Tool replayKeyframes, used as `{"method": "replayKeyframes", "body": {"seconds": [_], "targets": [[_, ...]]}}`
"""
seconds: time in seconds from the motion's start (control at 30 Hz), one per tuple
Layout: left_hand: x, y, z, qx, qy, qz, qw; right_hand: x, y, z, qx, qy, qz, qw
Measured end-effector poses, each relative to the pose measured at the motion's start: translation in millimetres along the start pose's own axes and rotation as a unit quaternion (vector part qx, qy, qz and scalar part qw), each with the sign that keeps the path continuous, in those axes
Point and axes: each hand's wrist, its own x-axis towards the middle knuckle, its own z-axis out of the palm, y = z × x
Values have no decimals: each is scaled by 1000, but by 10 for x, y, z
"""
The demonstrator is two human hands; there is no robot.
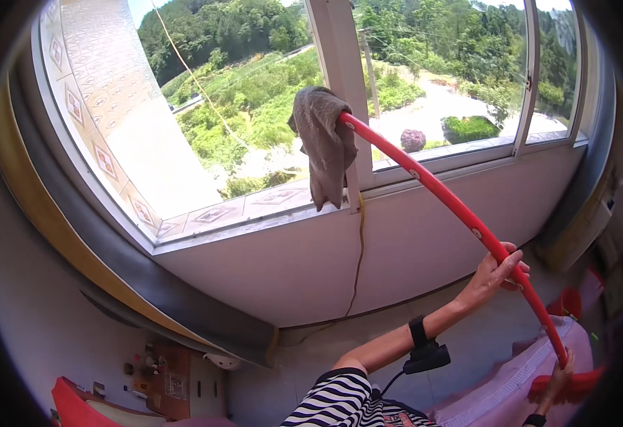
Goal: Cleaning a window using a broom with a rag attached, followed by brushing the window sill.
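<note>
My left hand [505, 270] grips the red broom handle [445, 195] partway along its length. Lower down, near the red broom head [575, 385], my right hand [562, 369] is closed around the same handle. The handle slants up to the left, looking bent through the lens. A damp-looking grey-brown cloth [323, 144] hangs draped over its far end. That cloth is in front of the window's white upright frame [346, 69] and reaches down towards the sill track [268, 221]. I cannot tell whether it touches the frame.
Gold-and-grey curtains [146, 256] hang at the left, with another curtain [578, 229] at the right. A yellow-brown cord [359, 256] runs down the wall to the floor. Pink fabric [509, 379] and a red bucket [565, 303] are at lower right; a wooden cabinet [175, 373] stands lower left.
</note>
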Motion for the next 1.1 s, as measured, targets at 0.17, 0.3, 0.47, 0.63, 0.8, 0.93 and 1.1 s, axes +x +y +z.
{"method": "replayKeyframes", "body": {"seconds": [0.17,0.3,0.47,0.63,0.8,0.93,1.1], "targets": [[60,470,168,5,-5,27,1000,24,-242,-306,-44,55,-18,997],[298,1096,229,31,-24,120,992,-82,-955,-224,51,32,1,998],[520,1929,83,90,3,237,967,-229,-2129,72,218,-10,-171,961],[48,2117,-237,248,49,320,913,-158,-3293,369,337,-32,-243,909],[-463,2146,-747,314,127,279,898,75,-4802,447,419,19,-336,843],[-1079,2233,-1269,308,213,201,905,209,-6051,527,519,-17,-376,768],[-1601,2287,-1781,257,310,178,898,74,-7068,436,518,-53,-433,736]]}}
